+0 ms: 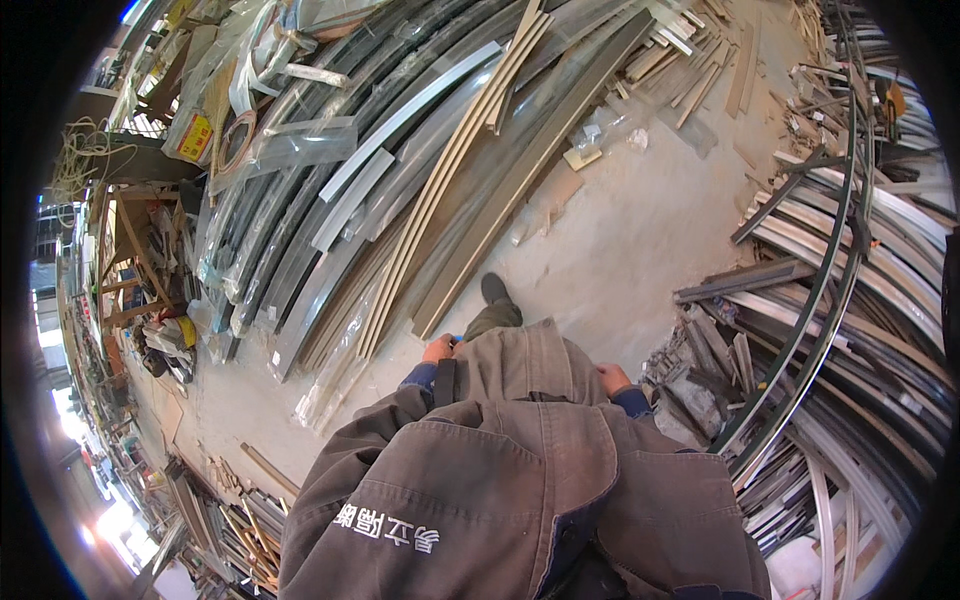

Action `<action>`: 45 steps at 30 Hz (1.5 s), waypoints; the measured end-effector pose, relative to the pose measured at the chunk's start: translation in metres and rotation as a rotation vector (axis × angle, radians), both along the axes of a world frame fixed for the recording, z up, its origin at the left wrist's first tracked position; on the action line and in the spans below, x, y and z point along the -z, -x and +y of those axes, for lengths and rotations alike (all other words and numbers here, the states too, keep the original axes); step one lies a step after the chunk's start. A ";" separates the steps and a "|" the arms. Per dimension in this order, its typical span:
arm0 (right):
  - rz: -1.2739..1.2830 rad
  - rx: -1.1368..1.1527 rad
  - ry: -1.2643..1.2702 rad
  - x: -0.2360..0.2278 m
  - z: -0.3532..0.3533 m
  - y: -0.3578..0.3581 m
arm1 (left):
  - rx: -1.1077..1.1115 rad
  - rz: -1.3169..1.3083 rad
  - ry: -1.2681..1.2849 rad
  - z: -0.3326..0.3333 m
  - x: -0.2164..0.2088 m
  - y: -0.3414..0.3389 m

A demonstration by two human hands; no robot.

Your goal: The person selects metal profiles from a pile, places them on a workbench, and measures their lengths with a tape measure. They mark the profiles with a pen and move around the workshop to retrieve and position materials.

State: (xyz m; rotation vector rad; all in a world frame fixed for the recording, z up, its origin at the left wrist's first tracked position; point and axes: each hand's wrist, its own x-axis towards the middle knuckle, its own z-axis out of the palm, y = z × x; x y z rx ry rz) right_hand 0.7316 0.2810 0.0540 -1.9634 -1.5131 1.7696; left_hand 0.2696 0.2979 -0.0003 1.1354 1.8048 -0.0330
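Observation:
My left hand (438,348) hangs beside the brown work jacket (480,450), its fingers curled. A small blue bit (457,339) shows at these fingers, too small to name. On the other side of the jacket, my right hand (612,378) hangs low, with its fingers mostly hidden. One dark shoe (494,288) is planted ahead on the pale floor (620,240). Nearest to my left hand are the ends of long tan strips (400,270) and a wide brown strip (530,180), lying on the floor pile.
Long grey, clear-wrapped profiles (290,220) fill the left and far side. On the right, a rack rail (800,370) curves before stacked white and dark profiles (850,250). Offcuts (700,370) lie heaped near it. Wooden shelving (125,250) stands at the far left.

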 end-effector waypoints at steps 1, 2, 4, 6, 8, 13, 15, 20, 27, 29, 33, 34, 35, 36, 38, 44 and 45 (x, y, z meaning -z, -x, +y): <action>-0.025 -0.010 0.028 -0.002 0.019 -0.001 | 0.008 -0.002 0.009 0.011 0.005 0.004; -0.051 -0.024 0.057 -0.004 0.039 -0.002 | 0.013 -0.005 0.018 0.022 0.010 0.009; -0.003 0.193 0.271 -0.011 0.081 0.005 | 0.008 0.004 0.067 0.039 0.015 0.015; 0.038 0.309 0.397 -0.012 0.125 0.004 | -0.037 -0.030 0.046 0.045 0.016 0.023; 0.034 0.283 0.418 -0.009 0.175 0.002 | -0.072 -0.036 0.041 0.046 0.030 0.032; -0.011 0.143 0.473 0.023 0.305 0.012 | -0.246 0.040 0.160 0.019 0.026 0.020; -0.020 0.034 0.490 0.062 0.361 0.024 | -0.422 0.060 0.228 0.019 -0.008 -0.008; -0.153 -0.311 0.579 0.171 0.494 0.076 | -0.597 0.052 0.394 -0.049 -0.024 -0.074; -0.133 -0.438 0.265 0.310 0.702 0.177 | -0.774 0.005 0.676 -0.011 -0.054 -0.188; -0.140 -0.312 0.300 0.332 0.741 0.211 | -0.873 0.009 0.673 0.010 -0.050 -0.209; -0.111 -0.178 0.315 0.391 0.780 0.248 | -0.974 0.041 0.624 0.023 -0.053 -0.224; -0.100 -0.147 0.307 0.400 0.784 0.256 | -1.025 -0.029 0.696 0.047 -0.056 -0.216; -0.084 -0.079 0.315 0.409 0.788 0.266 | -1.043 -0.017 0.729 0.043 -0.046 -0.223; -0.074 -0.003 0.329 0.420 0.791 0.273 | -1.070 -0.009 0.746 0.061 -0.047 -0.217; -0.033 0.079 0.359 0.441 0.796 0.286 | -1.077 0.009 0.761 0.095 -0.052 -0.207; 0.088 0.312 0.199 0.499 0.803 0.305 | -0.964 0.167 0.721 0.129 -0.024 -0.191; 0.115 0.345 0.174 0.502 0.802 0.311 | -1.053 0.164 0.698 0.135 -0.020 -0.190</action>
